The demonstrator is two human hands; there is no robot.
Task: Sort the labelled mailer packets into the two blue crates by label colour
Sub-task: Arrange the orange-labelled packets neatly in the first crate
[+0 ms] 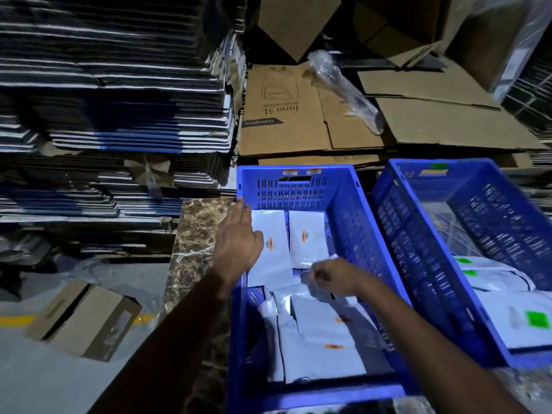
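A: What's hidden or cut off?

B: Right crate (418, 234) runs off frame on the rt, so its load is only partly seen. Near crate (346, 210) has its front rim at the bottom edge. Both forearms cover some packets. Print on the labels is too blurred to read.

A: Counts?

B: 2 blue crates, side by side on the marble surface (197, 234). In the near crate, approx 5 white packets w/ orange labels; two lie flat at the far end, far-left packet (277, 234) and far-right packet (310, 237), the rest overlap in a heap nearer the camera, so exact no. is unclear. The right crate shows 3 green labels on white packets (513, 318); can't say how many packets lie under.

A: Hands?

B: Left hand (236, 246) is spread flat, fingers apart, over the crate's left wall and the edge of the far-left packet; gripping nothing. Right hand (331, 279) is curled, fingers pinched together on a crumpled packet corner (313, 289) mid-crate, blurred.

A: Around them?

B: Flattened cardboard cartons (328, 115) behind, 1 plastic wrap roll (343, 91) on top, 1 small box (83, 321) on the floor left.
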